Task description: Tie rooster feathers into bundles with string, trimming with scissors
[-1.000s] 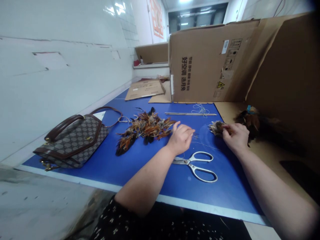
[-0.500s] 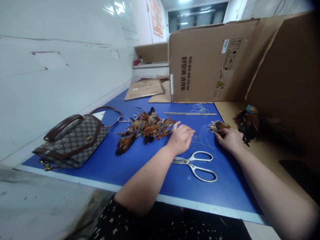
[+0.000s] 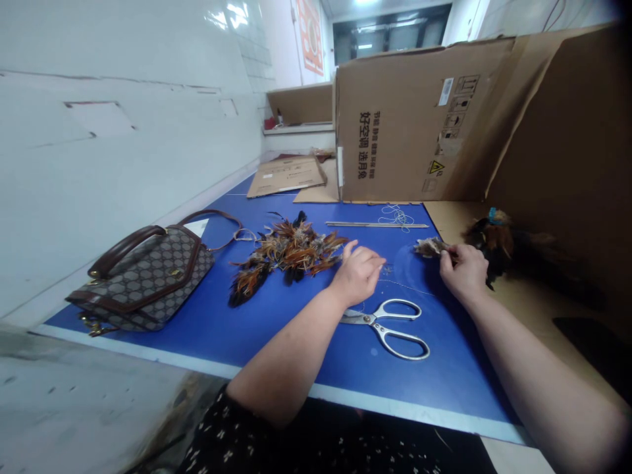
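My left hand (image 3: 359, 271) rests at the right end of a string of brown and black feathers (image 3: 291, 250). Its fingers are pinched together; what is between them is hidden. From beside that hand a thin thread (image 3: 405, 286) runs across the blue table toward the right. My right hand (image 3: 464, 271) has its thumb and fingers closed at the edge of a small feather bunch (image 3: 428, 247), greyish at its left end. Silver-handled scissors (image 3: 380, 320) lie open below my hands, the blade tips hidden by my left forearm.
Two thin sticks (image 3: 378, 225) and tangled pale thread (image 3: 395, 216) lie at the back. A patterned handbag (image 3: 153, 283) sits at left. Large cardboard (image 3: 409, 125) walls the back and right, with a dark feather bundle (image 3: 488, 240) by it. Fine scraps (image 3: 388, 270) lie between my hands.
My right hand has shifted slightly right over the small feather bunch, and less brown shows on the bunch. My left hand stays in place.
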{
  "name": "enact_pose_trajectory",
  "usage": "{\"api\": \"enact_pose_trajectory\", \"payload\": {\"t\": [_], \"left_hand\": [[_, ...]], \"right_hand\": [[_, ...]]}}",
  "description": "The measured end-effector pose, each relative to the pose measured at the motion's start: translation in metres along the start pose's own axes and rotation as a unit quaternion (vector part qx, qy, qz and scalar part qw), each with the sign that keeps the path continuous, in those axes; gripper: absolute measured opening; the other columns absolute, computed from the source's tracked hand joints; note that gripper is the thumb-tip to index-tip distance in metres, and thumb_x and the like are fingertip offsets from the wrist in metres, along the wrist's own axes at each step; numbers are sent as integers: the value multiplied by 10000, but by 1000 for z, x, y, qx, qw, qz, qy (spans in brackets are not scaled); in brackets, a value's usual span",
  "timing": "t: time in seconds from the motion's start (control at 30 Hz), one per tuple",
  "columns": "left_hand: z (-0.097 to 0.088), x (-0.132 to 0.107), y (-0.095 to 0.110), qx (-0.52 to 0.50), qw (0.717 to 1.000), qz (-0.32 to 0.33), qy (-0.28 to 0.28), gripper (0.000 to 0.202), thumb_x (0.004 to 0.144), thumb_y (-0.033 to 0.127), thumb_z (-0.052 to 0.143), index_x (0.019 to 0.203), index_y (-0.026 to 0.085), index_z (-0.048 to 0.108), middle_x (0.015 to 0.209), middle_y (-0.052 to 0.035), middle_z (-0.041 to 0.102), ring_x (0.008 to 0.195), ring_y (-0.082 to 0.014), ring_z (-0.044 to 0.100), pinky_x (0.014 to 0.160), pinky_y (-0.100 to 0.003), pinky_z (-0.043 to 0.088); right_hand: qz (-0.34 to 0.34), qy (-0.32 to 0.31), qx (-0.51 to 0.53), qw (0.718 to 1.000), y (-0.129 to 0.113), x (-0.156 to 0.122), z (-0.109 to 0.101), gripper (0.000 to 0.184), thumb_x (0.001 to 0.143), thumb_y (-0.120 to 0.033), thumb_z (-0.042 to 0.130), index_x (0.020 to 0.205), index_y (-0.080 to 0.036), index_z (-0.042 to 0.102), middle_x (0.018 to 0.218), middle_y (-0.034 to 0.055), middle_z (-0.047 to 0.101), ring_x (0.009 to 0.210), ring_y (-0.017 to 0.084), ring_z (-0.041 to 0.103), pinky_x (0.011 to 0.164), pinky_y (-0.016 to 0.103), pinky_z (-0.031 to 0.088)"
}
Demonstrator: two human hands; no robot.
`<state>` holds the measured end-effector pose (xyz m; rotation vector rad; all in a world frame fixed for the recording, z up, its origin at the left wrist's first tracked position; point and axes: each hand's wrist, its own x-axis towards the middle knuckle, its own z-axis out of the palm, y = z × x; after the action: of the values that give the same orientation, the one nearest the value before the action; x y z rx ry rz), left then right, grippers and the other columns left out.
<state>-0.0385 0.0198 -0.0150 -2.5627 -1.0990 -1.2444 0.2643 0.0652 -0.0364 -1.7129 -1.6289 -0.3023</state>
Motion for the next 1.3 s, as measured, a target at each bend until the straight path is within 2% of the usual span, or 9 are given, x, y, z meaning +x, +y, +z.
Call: {"api": "enact_pose_trajectory", "payload": {"t": [0.17,0.3,0.47,0.6,0.8,0.97,1.13,1.23,1.3], "left_hand": [[1,0,-1,0,1000,2,0,241,1005,206,525,1125,220,733,1081,-70,760,1069,-204,673,1240,-568,268],[2,-1,-1,-2,1000,5,2,236,1007,206,524,1119,214,732,1078,-66,759,1064,-197,670,1243,-563,265],[2,-1,-1,1,1000,3,-11,239,1007,209,525,1124,221,733,1089,-75,756,1072,-202,674,1236,-576,274],[2,-1,0,-4,1000,4,-7,239,1007,210,527,1114,216,740,1077,-77,755,1057,-201,675,1236,-574,274],[5,-2,-2,-19,1000,-6,-3,236,1002,215,538,1115,219,746,1076,-69,764,1065,-199,676,1236,-565,275],[15,4,11,-61,996,-65,-10,205,961,213,599,1064,213,776,1055,-86,776,1041,-225,697,1088,-517,448],[23,31,42,-137,978,-147,-52,152,917,217,663,966,216,807,1006,-70,788,977,-224,717,948,-415,556],[34,51,58,-207,956,-195,-71,139,912,216,672,906,192,809,933,-62,788,884,-200,712,902,-359,576],[47,64,65,-275,919,-267,-90,117,896,227,699,866,185,805,899,-51,792,827,-182,705,854,-333,569]], "right_hand": [[71,24,53,996,0,0,1,227,919,-363,498,994,-194,630,843,127,701,772,305,655,732,392,471],[105,26,66,992,3,1,3,229,919,-343,486,1049,-196,606,904,140,711,780,307,661,744,400,478],[115,14,111,987,5,3,4,328,985,-467,428,1006,-199,615,912,152,708,833,309,664,780,414,496],[115,-8,136,984,4,2,6,400,951,-579,514,988,-203,643,853,121,704,769,283,645,730,393,493],[105,-6,133,986,2,-1,6,347,906,-548,558,911,-211,639,660,38,595,619,233,566,628,353,443],[104,5,160,982,-1,-2,4,306,905,-497,544,916,-205,635,747,64,643,687,243,592,688,366,463],[115,-4,175,978,-4,-3,3,308,905,-496,549,930,-200,630,725,56,618,656,234,558,706,377,471],[116,3,182,976,-6,-4,1,300,909,-487,553,935,-199,633,718,47,611,640,219,541,704,367,465],[112,9,194,974,-8,-4,0,303,914,-492,556,929,-200,635,726,45,619,639,209,537,694,356,459]]}}
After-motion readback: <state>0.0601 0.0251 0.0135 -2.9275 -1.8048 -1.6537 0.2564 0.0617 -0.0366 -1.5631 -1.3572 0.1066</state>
